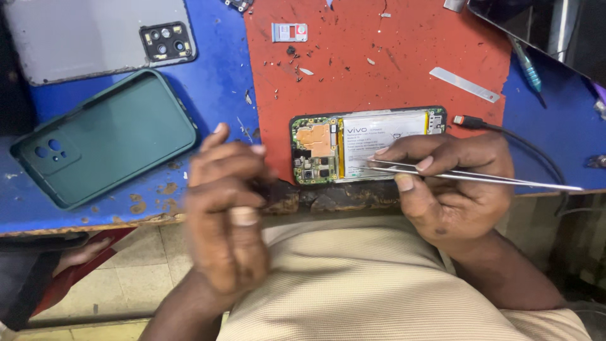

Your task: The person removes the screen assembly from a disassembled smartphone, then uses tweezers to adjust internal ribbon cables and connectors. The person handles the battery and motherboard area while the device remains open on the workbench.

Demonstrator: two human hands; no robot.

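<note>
An opened phone point(366, 144) lies on a red mat point(379, 57), its circuit board on the left and its white battery in the middle. A black cable point(505, 132) is plugged into its right end. My right hand point(451, 189) grips metal tweezers point(480, 177) over the phone's lower edge, tips pointing left toward the battery. My left hand point(227, 208) is blurred, hovering at the table's front edge just left of the phone, fingers loosely curled, holding nothing I can see.
A dark green phone case point(107, 136) lies on the blue tabletop point(214, 88) at left. A grey back cover point(82, 35) with a camera cutout sits behind it. A SIM tray point(289, 31), a metal strip point(464, 84), several small screws and a teal tool point(527, 66) lie around.
</note>
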